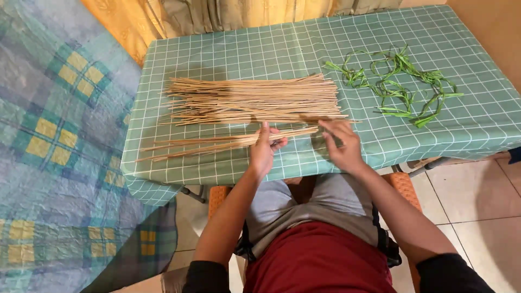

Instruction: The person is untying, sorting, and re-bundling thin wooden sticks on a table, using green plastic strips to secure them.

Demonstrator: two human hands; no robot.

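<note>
Your lap sits lowest in view: red shorts [320, 260] and a grey shirt hem, on an orange chair [404, 184] pulled to the table edge.

Left hand [265, 149]: fingers curled over a small bundle of thin sticks [228, 143], thumb side up, closed on it near its right end. The bundle lies flat along the near part of the table, tips fanning out to the left.

Right hand [342, 145]: partly open, fingers spread and bent, tips at the right end of the same small bundle, just beside the big pile. Cannot tell whether it pinches a single stick.

Step in hand, as a judgement: you are pulling a handful apart from the main stock and squaring its ends. Next move likely calls for a firm left-hand hold while the right evens the ends, without nudging the large pile.

Materials:
- Main pile of sticks [255, 100]: pale tan, straight, very slender, dry-looking, laid roughly parallel, left ends ragged.
- Green strips [401, 87]: flat, narrow, leaf-like, curled and tangled, well apart from the sticks, to the right.
- Tablecloth [228, 59]: teal with a white grid, smooth, slight sheen, draped over the edges.
- Checked blanket [59, 135]: blue, green and yellow, crinkled, at the left.
- Yellow curtain [217, 16] behind; pale floor tiles [477, 201] below.
</note>
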